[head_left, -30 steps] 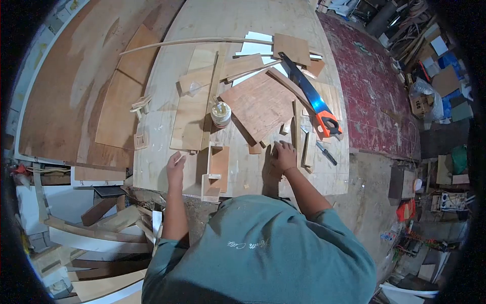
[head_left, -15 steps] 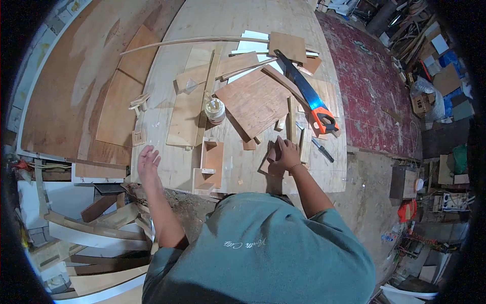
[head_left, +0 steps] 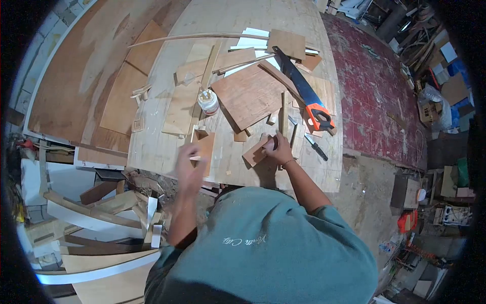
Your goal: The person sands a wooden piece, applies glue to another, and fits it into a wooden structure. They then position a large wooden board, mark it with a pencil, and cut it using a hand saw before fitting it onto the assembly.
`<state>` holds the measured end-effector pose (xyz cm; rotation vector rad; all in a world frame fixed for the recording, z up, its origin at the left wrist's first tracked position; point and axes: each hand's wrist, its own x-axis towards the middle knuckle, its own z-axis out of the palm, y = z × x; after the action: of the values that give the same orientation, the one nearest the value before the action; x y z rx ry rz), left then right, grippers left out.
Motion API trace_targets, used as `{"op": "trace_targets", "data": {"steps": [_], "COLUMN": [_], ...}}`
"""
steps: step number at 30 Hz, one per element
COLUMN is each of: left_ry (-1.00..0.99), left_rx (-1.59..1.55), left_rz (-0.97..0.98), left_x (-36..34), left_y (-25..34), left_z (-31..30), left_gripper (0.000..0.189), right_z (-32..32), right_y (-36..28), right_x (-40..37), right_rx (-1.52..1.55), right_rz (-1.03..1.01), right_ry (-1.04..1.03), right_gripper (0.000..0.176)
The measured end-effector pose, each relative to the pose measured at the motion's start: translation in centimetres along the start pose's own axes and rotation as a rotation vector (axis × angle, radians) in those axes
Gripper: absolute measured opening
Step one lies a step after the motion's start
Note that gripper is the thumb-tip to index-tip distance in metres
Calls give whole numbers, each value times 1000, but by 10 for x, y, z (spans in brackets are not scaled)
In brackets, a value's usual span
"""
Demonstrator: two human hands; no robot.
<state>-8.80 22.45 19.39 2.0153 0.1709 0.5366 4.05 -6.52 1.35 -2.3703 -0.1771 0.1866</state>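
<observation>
My right hand (head_left: 280, 153) grips a small brown wooden piece (head_left: 254, 154) near the table's front edge, its fingers bent over the piece's right end. Smeared by motion, my left hand (head_left: 189, 164) overlaps the left side of a small open wooden box (head_left: 206, 150), and its fingers do not show clearly. Behind the box stands a glue jar (head_left: 208, 103) with a whitish top. A narrow wood strip (head_left: 284, 114) lies just beyond my right hand, and a utility knife (head_left: 316, 147) rests to its right.
A handsaw (head_left: 301, 83) with an orange handle lies at the right of the table, beside a square plywood panel (head_left: 249, 95). Thin boards (head_left: 179, 111) and a long strip (head_left: 202, 35) lie farther back. Small wooden frames (head_left: 137, 125) sit at the left edge.
My left hand has swung right, from the table's left edge to the wooden box. My right hand has shifted slightly left, and more of the brown piece now shows, turned outward.
</observation>
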Motion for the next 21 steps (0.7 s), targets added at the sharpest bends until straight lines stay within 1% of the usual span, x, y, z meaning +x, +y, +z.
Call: {"op": "trace_targets", "data": {"steps": [1, 3, 4, 6, 7, 8, 9, 10, 11, 12, 13, 14, 15, 16, 18, 19, 20, 21], "left_ry": [-136, -369, -369, -539, -539, -595, -651, -652, -649, -646, -650, -610, -568, -572, -593, -595, -652, -707], "left_rx": [-48, 31, 33, 109, 111, 207, 303, 303, 381, 458, 457, 518, 577, 573, 668, 664, 702, 741], "left_rz": [-70, -162, -159, -281, -279, -268, -257, -256, -235, -212, -208, -152, -95, -89, -56, -53, -86, -120], "left_x": [-4, -7, -14, -29, -34, -39, -43, -46, -49, -50, -52, -53, -53, -54, -55, -56, -55, -54], "left_y": [-17, -28, -39, -65, -72, -79, -85, -92, -98, -97, -95, -93, -89, -84, -77, -78, -81, -85], "left_z": [22, 56, 71, 98, 108, 117, 125, 135, 144, 151, 158, 166, 173, 181, 194, 199, 203, 207], "left_gripper": [38, 44, 44, 50, 50, 56, 62, 62, 68, 74, 74, 78, 81, 81, 86, 86, 88, 90], "right_z": [0, -3, -3, 1, -13, -14, -14, -18, -24, -25, -26, -27, -31, -37, -43, -42, -43, -45], "right_y": [4, 12, 19, 33, 25, 29, 36, 40, 46, 54, 62, 70, 69, 69, 74, 78, 83, 86], "right_x": [-1, 3, 6, 8, 4, 5, 8, 9, 9, 9, 9, 10, 7, 4, -1, -3, -7, -13], "right_rx": [4, 194, 196, 408, 418, 420, 435, 449, 574, 574, 300, 24, 169, 165, 102, 98, 96, 108], "right_rz": [-2, -9, -10, 8, 33, 32, 56, 81, 100, 102, 92, 82, 79, 83, 185, 129, 129, 94], "right_ry": [-6, 32, 34, 104, 127, 128, 219, 311, 259, 263, 323, 379, 391, 398, 363, 437, 440, 383], "right_gripper": [104, 103, 103, 101, 101, 101, 103, 104, 102, 102, 98, 94, 85, 85, 78, 70, 70, 70]}}
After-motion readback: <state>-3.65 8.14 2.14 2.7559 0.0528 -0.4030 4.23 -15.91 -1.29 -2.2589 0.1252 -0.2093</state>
